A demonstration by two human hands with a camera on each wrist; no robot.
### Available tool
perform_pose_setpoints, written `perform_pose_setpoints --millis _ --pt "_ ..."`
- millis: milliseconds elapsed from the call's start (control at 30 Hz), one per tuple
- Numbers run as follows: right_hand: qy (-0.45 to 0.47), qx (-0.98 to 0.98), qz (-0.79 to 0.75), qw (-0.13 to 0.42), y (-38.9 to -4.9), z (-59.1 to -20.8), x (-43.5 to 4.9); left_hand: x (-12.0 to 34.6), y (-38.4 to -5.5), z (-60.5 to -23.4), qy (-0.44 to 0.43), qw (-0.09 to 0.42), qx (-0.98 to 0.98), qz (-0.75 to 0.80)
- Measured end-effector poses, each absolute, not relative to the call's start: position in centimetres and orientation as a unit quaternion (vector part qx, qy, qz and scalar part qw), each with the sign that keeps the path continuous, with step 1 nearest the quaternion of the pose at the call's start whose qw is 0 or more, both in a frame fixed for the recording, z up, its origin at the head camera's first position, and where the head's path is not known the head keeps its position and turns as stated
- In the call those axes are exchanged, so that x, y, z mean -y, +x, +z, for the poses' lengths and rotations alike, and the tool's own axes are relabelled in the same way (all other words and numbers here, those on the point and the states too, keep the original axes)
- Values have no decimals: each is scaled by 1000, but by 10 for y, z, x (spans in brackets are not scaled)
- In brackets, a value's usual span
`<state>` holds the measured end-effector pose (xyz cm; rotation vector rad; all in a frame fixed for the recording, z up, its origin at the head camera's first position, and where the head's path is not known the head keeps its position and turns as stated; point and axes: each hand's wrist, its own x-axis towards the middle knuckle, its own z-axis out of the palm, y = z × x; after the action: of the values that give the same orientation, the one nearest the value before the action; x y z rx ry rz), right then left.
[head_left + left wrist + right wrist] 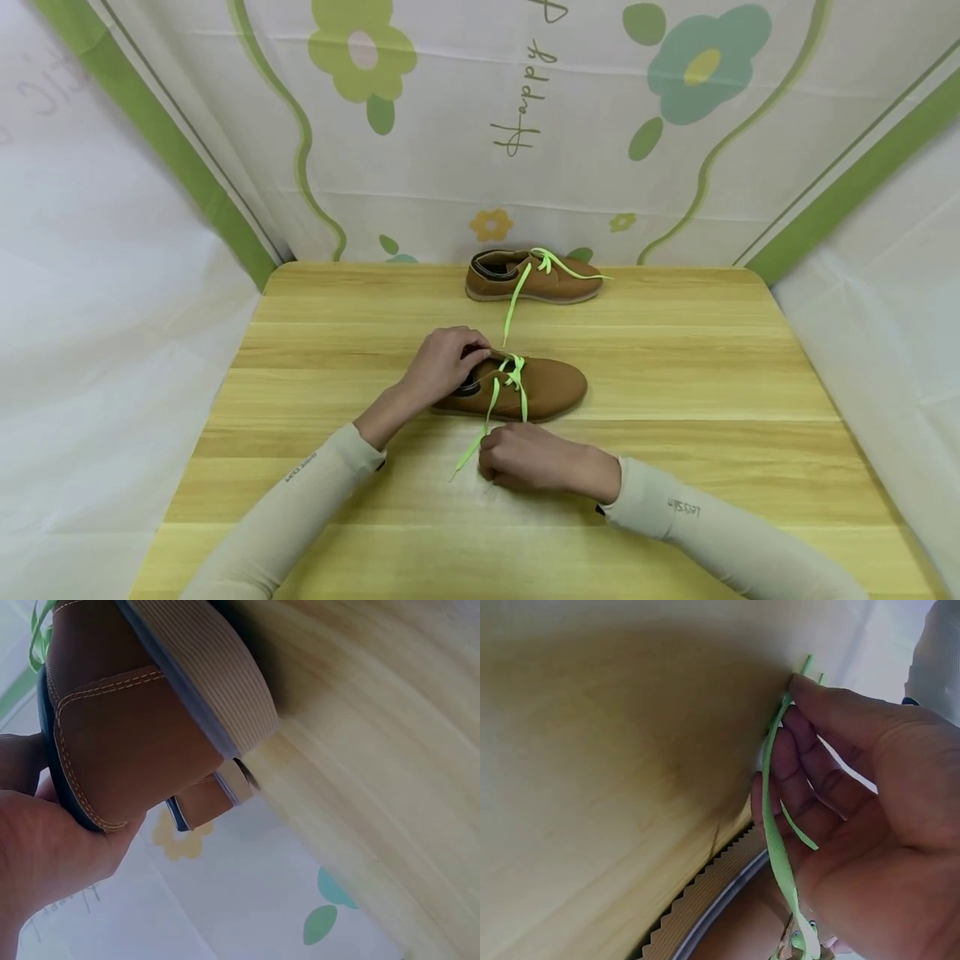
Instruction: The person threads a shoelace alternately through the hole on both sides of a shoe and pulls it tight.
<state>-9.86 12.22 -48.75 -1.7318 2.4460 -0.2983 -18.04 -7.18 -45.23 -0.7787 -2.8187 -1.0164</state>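
A brown lace-up shoe [557,388] lies on the table, its toe pointing right, with bright green laces [517,372] crossed over its tongue. My left hand [444,360] grips the shoe's opening, thumb and fingers at the collar. In the left wrist view, that hand [56,844] holds the collar edge beside the stitched heel panel [127,742]. Just in front of the shoe's near side, my right hand [534,457] pinches a green shoelace [774,832] between thumb and forefinger, as the right wrist view shows. Another lace end [471,454] hangs loose to its left.
A matching brown shoe [573,287] with loose green laces stands near the table's back edge. One of its laces trails toward the nearer shoe. Behind the wooden table [675,350] hangs a white flowered curtain [465,167], with white sheets at both sides.
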Motion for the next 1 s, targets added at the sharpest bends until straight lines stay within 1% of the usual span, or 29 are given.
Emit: perform_pose_setpoints --millis 133,267,333,433,567,733,833,1000 --pt "-575 -812 -79 56 -97 -488 -121 73 -181 -452 -256 27 911 -324" --pt "-553 -819 -129 86 -96 -484 -120 74 -180 -453 -263 32 911 -317" --pt "-539 -819 -172 89 -97 -478 -121 74 -180 -453 -266 33 910 -316" --pt "-524 -819 -225 64 -102 -468 -124 74 -180 -454 -271 36 909 -315" --pt "-490 -829 -269 3 -111 -454 -132 75 -180 -454 -273 40 907 -317" --pt "-420 -853 -302 -68 -121 -444 -142 74 -180 -454 -273 38 907 -318" --pt "-372 -863 -331 -85 -126 -442 -147 74 -180 -455 -274 34 907 -319" --pt "-304 -871 -373 -97 -136 -442 -152 74 -181 -456 -269 31 907 -324"
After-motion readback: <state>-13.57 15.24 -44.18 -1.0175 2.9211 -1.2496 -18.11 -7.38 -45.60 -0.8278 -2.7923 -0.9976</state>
